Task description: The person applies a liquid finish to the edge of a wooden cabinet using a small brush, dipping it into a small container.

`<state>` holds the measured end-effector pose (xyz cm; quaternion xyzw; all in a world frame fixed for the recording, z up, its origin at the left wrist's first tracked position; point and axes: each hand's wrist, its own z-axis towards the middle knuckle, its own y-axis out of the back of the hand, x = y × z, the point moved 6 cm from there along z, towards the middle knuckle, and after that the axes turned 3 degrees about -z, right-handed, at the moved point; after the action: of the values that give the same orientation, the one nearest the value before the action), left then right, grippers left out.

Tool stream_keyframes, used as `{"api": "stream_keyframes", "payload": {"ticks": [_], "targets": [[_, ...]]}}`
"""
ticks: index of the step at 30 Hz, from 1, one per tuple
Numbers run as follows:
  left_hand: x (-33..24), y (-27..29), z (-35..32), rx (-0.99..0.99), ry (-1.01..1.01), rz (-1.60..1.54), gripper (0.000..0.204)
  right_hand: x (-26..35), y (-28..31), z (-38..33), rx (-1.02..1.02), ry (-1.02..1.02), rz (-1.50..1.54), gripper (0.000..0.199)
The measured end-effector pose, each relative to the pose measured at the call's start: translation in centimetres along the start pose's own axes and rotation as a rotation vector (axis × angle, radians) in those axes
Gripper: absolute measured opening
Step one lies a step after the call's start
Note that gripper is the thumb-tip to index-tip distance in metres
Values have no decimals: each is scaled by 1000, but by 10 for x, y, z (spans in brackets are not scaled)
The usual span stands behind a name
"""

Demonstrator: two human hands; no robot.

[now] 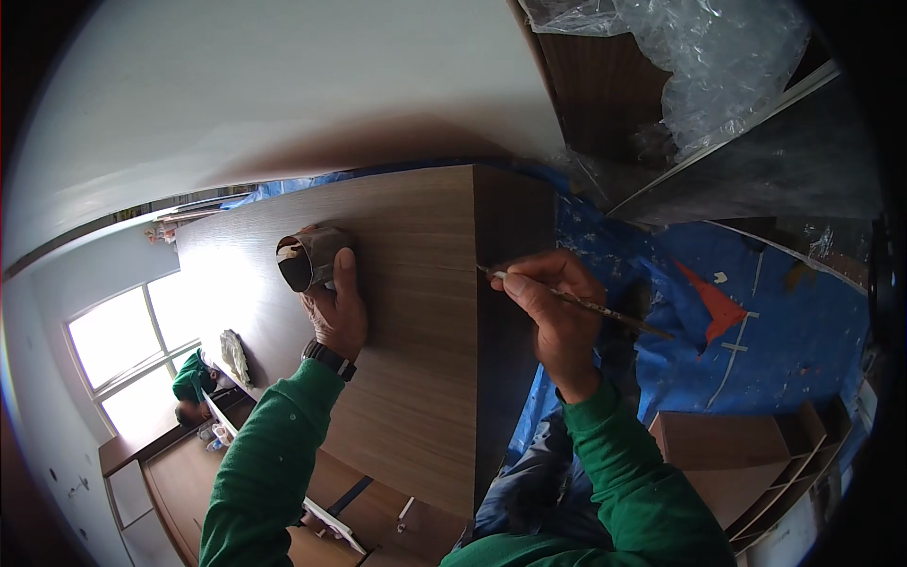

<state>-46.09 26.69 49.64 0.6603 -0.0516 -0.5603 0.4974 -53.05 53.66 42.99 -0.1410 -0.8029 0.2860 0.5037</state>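
My left hand [335, 307] grips a small dark cup [310, 257] and rests it against the wood-grain face of a tall cabinet panel [416, 321]. My right hand [553, 302] pinches a thin long-handled brush [576, 300]. The brush tip touches the panel's front corner edge, where the lit face meets the darker side face [510, 283]. Both my sleeves are green, and a dark watch sits on my left wrist.
A blue plastic sheet [784, 340] covers the floor at right. Clear plastic wrap [718, 57] hangs at the upper right. An open wooden shelf unit [746, 463] lies at the lower right. Another person in green [194, 383] crouches by a window at left.
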Motion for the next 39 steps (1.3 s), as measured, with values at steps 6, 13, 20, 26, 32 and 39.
{"api": "stream_keyframes", "payload": {"ticks": [6, 13, 20, 26, 32, 39], "targets": [[3, 0, 0, 0, -28, -1, 41, 8, 2, -6, -13, 16, -38, 6], [9, 7, -1, -82, -54, 107, 49, 25, 9, -45, -29, 9, -55, 8], [-18, 8, -8, -115, -47, -76, 50, 90, 29, -129, -17, 71, -150, 12], [-49, 16, -58, -37, -70, -252, 50, 139, 32, -205, 127, 117, -343, 13], [-107, 19, -149, 176, -134, -548, 73, 167, 5, -245, 124, 213, -519, 11], [-177, 64, -202, 228, -289, -433, 73, 186, -48, -273, 122, 196, -385, 9]]}}
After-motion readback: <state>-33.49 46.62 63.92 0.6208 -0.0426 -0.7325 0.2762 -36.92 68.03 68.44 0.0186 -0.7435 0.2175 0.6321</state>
